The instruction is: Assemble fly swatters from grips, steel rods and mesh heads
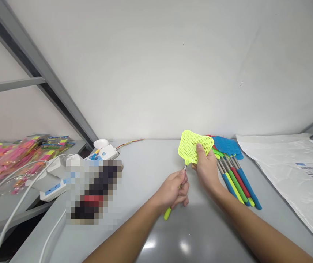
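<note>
A yellow-green fly swatter with a perforated head is held up above the table, head toward the wall. My left hand is closed around its handle and thin metal shaft, and the rounded handle end pokes out below the fist. With thumb on top, my right hand pinches the right side of the swatter head; its other fingers are mostly hidden behind. Just right of that hand lies a pile of fly swatters with blue, green, red and yellow handles, their heads overlapping at the back.
A white plastic mailing bag with a label covers the table's right side. Power strips with plugs and white cables sit at the left, beside a pixelated patch. Packaged pink and yellow items lie farther left. A wall stands behind.
</note>
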Demonstrator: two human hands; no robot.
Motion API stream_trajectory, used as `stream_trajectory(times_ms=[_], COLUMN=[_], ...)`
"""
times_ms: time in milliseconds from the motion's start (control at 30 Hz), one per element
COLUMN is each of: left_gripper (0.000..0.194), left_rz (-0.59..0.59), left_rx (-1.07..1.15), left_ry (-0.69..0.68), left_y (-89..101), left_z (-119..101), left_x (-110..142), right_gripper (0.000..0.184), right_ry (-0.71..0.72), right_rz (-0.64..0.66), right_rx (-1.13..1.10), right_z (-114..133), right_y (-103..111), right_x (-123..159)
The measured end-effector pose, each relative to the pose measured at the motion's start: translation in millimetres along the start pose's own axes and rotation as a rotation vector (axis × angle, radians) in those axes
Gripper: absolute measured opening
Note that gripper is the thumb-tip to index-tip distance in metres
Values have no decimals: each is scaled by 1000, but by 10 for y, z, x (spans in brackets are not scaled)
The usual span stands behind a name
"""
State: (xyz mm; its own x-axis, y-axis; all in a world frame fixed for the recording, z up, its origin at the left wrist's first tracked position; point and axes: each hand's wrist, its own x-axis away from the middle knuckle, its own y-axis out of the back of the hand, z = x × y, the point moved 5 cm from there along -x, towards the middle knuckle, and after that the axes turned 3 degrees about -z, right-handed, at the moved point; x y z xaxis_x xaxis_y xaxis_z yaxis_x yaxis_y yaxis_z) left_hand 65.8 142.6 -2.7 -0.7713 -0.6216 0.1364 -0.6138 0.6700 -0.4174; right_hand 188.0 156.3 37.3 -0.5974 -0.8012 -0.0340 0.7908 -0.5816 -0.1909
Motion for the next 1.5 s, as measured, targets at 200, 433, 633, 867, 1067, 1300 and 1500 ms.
stream_trajectory(times_ms=[200, 433, 633, 867, 1067, 1300, 1500], left_gripper=[40, 40, 44, 46, 44, 45, 45], left_rz=[20, -83, -62, 47, 66, 152, 153], left_rx=[4, 168, 243, 71, 96, 69, 54], left_ry=[-28, -67, -21, -7, -8, 112, 93], left_y=[-13, 28, 22, -158, -257, -415, -424], left_z=[-9, -94, -93, -117, -132, -22, 19], left_x=[-7, -89, -66, -19, -19, 102, 101], right_gripper=[37, 31, 32, 25, 24, 29, 30], right_ry=[3, -20, -168, 15, 15, 126, 52], right_rz=[26, 338, 620, 487, 480, 243, 372], right_rx=[-23, 27, 218, 269, 186, 80, 212], right_z=[20, 140, 64, 303, 389, 631, 554], right_y=[-3, -183, -246, 88, 188, 395, 282], right_x=[-20, 111, 288, 141, 144, -238, 47])
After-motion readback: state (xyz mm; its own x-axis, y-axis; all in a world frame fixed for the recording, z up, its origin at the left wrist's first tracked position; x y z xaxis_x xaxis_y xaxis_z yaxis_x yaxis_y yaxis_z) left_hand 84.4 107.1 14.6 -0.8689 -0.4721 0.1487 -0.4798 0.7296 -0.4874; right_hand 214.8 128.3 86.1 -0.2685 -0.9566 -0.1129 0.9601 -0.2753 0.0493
